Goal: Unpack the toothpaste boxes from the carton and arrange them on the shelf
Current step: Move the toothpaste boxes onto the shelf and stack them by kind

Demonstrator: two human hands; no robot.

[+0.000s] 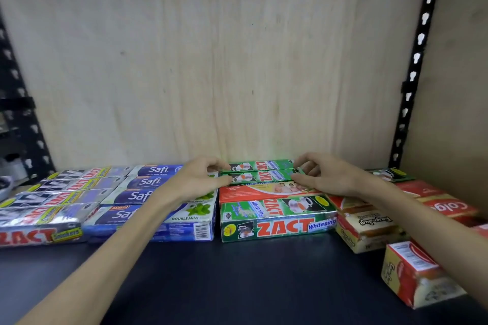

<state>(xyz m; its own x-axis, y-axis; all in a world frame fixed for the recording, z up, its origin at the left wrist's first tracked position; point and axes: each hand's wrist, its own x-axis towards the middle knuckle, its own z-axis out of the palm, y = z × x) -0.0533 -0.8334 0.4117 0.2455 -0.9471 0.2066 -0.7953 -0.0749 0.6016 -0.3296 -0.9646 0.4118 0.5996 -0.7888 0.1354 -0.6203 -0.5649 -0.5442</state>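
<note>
Green toothpaste boxes point(260, 171) being set at the back of the shelf point(237, 272).
Left hand point(200, 179) pinches the left end of the pair, right hand point(324, 177) pinches the right end, behind a red box point(264, 190) and a bigger green box point(277, 216). Placing step; next likely push flush to the plywood back point(224, 60), let go. Carton not visible.

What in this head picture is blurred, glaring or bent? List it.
Head view: wide-angle lens bends the black upright at right; the silver boxes at left catch glare and smear; both hands, left hand and right hand, look soft; a green glow tints the wooden back panel behind the green boxes.
</note>
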